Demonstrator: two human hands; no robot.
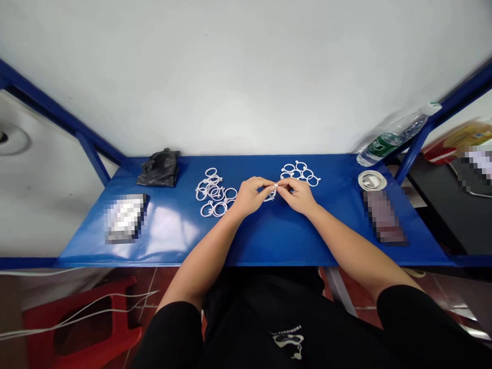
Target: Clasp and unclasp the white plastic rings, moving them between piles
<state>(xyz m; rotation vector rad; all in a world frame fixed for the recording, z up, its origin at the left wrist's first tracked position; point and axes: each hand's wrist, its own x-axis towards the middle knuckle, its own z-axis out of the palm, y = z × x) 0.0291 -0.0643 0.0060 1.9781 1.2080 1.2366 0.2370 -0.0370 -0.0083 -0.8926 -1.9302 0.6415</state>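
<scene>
My left hand (pixel 252 195) and my right hand (pixel 298 195) meet over the middle of the blue table (pixel 279 237). Between their pinched fingertips is a small white plastic ring (pixel 270 196), partly covered by the fingers. Both hands grip it near its top, where a small white part shows. Left of my left hand lies a loose pile of white rings (pixel 216 193), each with a little tab or knob. A second group of white rings (pixel 311 177) rests just behind my right hand, partly hidden by it.
A crumpled black plastic bag (pixel 159 167) and a blurred-out flat object (pixel 127 218) lie at the left. On the right are a water bottle (pixel 381 146) leaning on the frame, a coiled white cable (pixel 372 180) and another blurred dark object (pixel 384 217). A red stool (pixel 85 333) stands below left.
</scene>
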